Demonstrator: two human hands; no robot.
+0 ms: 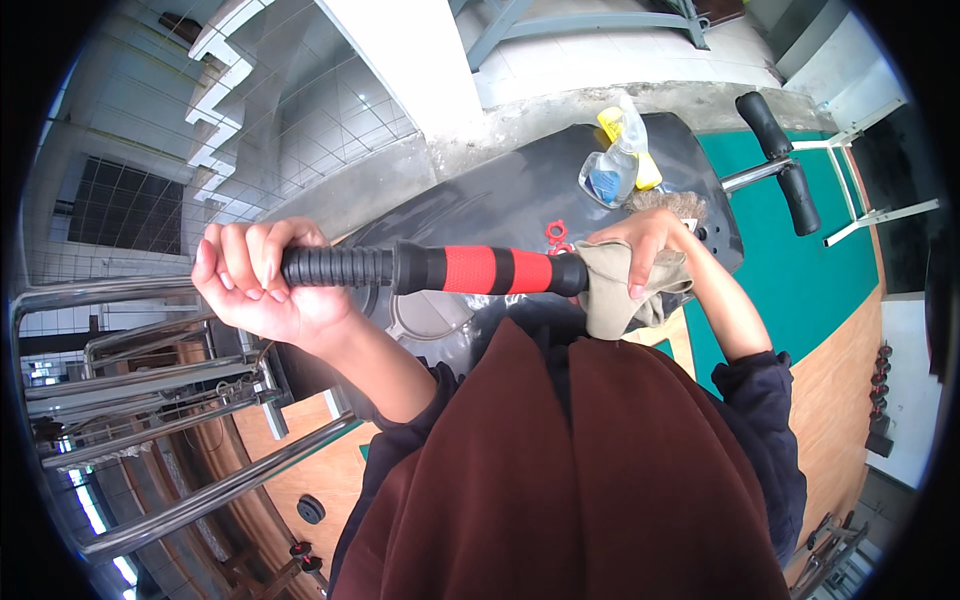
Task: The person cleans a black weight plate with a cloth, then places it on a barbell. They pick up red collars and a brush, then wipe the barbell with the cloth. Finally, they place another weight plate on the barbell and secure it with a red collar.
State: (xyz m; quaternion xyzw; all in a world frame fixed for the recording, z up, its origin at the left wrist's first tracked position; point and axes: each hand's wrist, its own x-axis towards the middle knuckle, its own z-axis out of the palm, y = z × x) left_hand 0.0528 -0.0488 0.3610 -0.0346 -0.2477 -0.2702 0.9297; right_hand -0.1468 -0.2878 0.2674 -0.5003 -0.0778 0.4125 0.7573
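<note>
A dumbbell bar [497,270] with a red and black grip lies level across the view in front of my chest. My left hand [270,270] is closed around its ridged black left end. At the other end my right hand [645,245] pinches a beige cloth [610,300], which wraps that end and hides it. Just beyond the bar, two red ring-shaped collars [557,232] lie on the black padded bench [480,190], the nearer one partly covered. A round grey disc [430,312] shows below the bar, partly hidden by my left forearm.
A clear spray bottle [608,178] with a blue patch and yellow parts lies on the bench beside a fuzzy brown clump [668,207]. Metal rails [220,490] stand at left. Black foam rollers [765,125] adjoin a green mat [800,270] at right. A weight plate [311,509] lies on the floor.
</note>
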